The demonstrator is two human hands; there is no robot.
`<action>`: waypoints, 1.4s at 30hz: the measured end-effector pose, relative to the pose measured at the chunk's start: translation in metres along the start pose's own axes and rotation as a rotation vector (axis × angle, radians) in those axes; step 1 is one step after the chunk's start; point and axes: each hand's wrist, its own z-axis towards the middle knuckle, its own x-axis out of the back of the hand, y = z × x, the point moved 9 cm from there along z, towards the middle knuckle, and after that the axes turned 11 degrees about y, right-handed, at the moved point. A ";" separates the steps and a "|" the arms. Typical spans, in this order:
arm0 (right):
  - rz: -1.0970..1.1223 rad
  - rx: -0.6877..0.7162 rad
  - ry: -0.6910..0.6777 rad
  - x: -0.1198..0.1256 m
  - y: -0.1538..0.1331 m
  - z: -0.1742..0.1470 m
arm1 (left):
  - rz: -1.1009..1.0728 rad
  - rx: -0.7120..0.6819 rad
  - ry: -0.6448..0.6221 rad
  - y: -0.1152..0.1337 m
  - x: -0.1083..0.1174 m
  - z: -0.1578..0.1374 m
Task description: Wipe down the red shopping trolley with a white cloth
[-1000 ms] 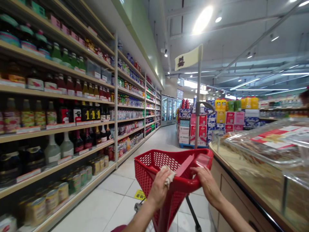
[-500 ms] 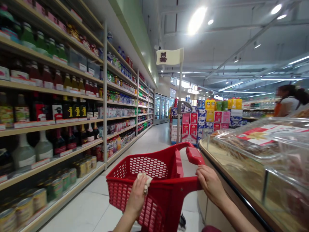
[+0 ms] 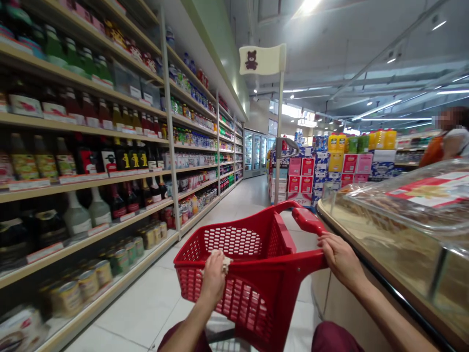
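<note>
A red plastic shopping cart (image 3: 256,281) with a perforated basket stands in front of me, turned at an angle. My left hand (image 3: 213,279) is closed around a crumpled off-white cloth (image 3: 226,264) and presses it against the near top rim of the basket. Part of the cloth is hidden under the fingers. At the handle end, my right hand (image 3: 342,259) wraps its fingers over the red frame near the handle (image 3: 308,221). From the cart's far side rises a pole with a cream flag (image 3: 262,59) bearing a brown bear.
Shelves of bottles and cans (image 3: 120,171) line the left side. Close on the right is a display counter (image 3: 370,234) with clear-lidded food trays. Stacked drink boxes (image 3: 301,176) stand ahead, and a person (image 3: 445,137) is at the far right.
My left hand and the cloth have slid a little leftward along the basket rim. My right hand keeps its hold on the frame. The view has shifted, and my knees now show more.
</note>
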 end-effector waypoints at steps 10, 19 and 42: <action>-0.068 0.070 0.043 0.005 0.020 -0.004 | -0.051 0.007 -0.077 -0.034 0.014 -0.004; 0.178 -0.045 0.130 0.006 -0.045 -0.003 | -0.881 0.801 -0.232 0.042 -0.024 0.025; 0.172 0.409 0.115 -0.053 -0.103 -0.041 | 0.320 0.000 -0.669 0.015 -0.049 -0.011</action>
